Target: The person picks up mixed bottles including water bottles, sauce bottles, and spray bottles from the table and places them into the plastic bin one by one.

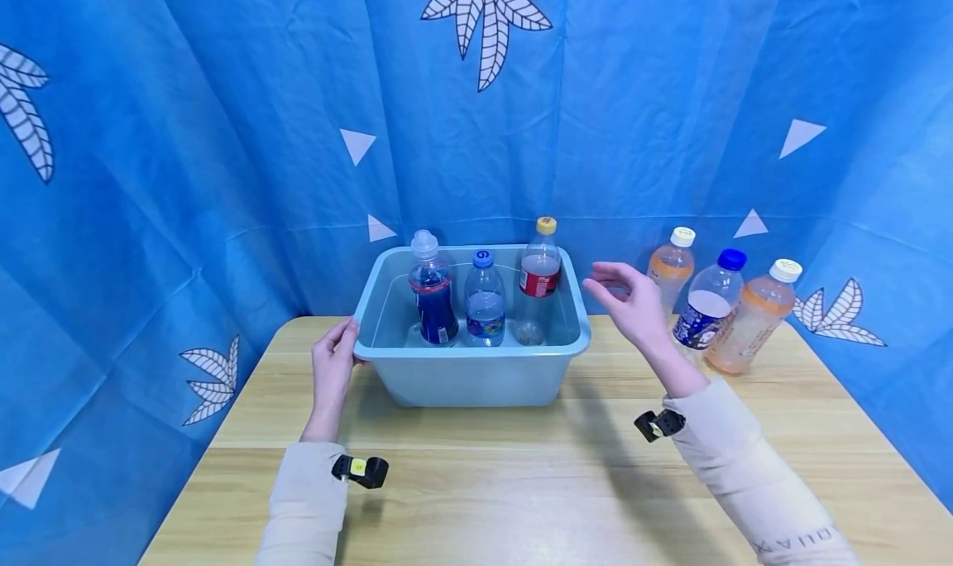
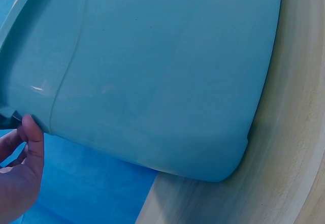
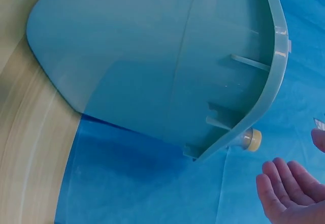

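A light blue plastic basin [image 1: 469,380] stands on the wooden table with three bottles upright inside. These are a bottle of dark blue liquid [image 1: 435,305], a small clear bottle with a blue cap [image 1: 485,301] and a clear bottle with a red label and yellow cap [image 1: 539,276]. At the basin's left front corner, my left hand [image 1: 335,359] pinches the rim; thumb [image 2: 33,135] and fingers also show there in the left wrist view. My right hand [image 1: 631,301] is in the air just off the basin's right side, fingers loosely bent and holding nothing.
Right of my right hand stand three more bottles: an orange-tinted one with a white cap [image 1: 670,264], one with a dark blue label and cap [image 1: 707,305], and a larger orange-tinted one [image 1: 754,322]. A blue curtain [image 1: 476,152] hangs behind the table [image 1: 491,500].
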Available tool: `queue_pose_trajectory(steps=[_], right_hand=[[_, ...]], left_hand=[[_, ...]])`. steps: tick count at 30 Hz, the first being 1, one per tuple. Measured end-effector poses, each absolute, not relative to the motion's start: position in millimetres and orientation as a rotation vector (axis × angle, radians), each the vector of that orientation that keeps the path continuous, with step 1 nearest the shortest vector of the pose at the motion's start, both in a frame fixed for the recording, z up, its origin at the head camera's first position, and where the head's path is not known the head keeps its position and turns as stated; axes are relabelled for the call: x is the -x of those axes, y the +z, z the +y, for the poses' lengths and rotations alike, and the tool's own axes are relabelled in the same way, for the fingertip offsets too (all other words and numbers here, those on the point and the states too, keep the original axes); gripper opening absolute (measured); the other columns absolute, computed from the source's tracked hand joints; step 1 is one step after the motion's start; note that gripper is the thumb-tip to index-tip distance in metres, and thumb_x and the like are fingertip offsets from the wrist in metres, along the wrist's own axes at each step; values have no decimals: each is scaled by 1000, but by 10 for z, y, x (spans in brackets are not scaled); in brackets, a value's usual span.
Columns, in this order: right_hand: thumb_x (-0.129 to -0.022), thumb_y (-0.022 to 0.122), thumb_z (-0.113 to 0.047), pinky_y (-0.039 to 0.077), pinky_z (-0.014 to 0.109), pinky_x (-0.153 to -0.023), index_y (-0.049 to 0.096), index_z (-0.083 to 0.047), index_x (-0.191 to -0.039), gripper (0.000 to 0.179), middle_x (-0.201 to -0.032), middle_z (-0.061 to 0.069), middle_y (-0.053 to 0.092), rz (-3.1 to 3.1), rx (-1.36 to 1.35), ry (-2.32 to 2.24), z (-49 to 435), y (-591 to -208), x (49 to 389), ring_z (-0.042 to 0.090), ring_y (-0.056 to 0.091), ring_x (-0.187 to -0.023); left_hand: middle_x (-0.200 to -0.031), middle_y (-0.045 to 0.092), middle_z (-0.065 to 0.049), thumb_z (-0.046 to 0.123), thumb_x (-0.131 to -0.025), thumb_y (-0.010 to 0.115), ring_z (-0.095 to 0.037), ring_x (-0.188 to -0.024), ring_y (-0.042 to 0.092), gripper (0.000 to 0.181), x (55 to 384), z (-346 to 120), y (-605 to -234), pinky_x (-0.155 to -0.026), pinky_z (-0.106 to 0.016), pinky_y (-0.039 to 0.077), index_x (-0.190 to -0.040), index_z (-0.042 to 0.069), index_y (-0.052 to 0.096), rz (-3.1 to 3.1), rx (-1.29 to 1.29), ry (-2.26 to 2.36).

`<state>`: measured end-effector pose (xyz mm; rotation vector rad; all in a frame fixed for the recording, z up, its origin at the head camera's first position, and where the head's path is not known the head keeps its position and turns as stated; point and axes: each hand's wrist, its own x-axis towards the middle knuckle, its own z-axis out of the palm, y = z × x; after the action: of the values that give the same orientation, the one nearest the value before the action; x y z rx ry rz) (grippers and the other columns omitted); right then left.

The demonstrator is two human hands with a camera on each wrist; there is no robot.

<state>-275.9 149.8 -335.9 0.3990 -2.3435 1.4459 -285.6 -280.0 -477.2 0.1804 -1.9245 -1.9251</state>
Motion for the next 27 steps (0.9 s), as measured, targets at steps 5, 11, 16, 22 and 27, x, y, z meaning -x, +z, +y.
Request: queue_pose_trajectory(steps=[5, 11, 16, 22, 27], right_hand=[[-85, 59, -29, 46, 36, -83, 57, 0, -113, 39, -104, 13, 60, -2322, -384, 1421, 1570, -3399, 2697, 21, 56, -94], [-85, 60, -26, 48, 28, -80, 59, -2, -111, 36, -101, 12, 62, -2323, -328, 1351, 1679, -3437, 2634, 14, 56, -90], [-86, 59, -15, 45, 15, -76, 58, 4, -109, 30, -99, 18, 61, -2315, -318, 1322, 1691, -3349, 2485, 4, 54, -84], [-85, 58, -8, 41, 8, -73, 56, 9, -107, 28, -98, 24, 59, -2277, -325, 1352, 1753, -3340, 2412, -4, 52, -80], [-85, 58, -8, 41, 6, -72, 56, 9, -107, 28, -98, 26, 58, -2264, -313, 1362, 1823, -3353, 2382, -7, 52, -80]], left_hand=[[-111, 54, -8, 44, -86, 52, -21, -71, 59, 42, 3195, -3045, -5277, -55, -27, 51, -120, 21, 57, -1966, -190, -1836], [-109, 55, -10, 41, -86, 53, -21, -67, 58, 41, 3202, -3045, -5259, -56, -27, 51, -119, 17, 58, -1947, -175, -1859], [-109, 56, -5, 50, -83, 53, -20, -68, 59, 43, 3234, -3037, -5326, -54, -26, 51, -117, 25, 59, -1973, -210, -1778], [-108, 54, -12, 39, -88, 51, -15, -66, 56, 43, 2693, -2635, -4519, -58, -25, 50, -120, 11, 56, -1989, -226, -1831], [-106, 55, -13, 33, -88, 54, -19, -67, 56, 40, 2639, -2632, -4457, -60, -31, 51, -118, 7, 57, -1923, -153, -1917]])
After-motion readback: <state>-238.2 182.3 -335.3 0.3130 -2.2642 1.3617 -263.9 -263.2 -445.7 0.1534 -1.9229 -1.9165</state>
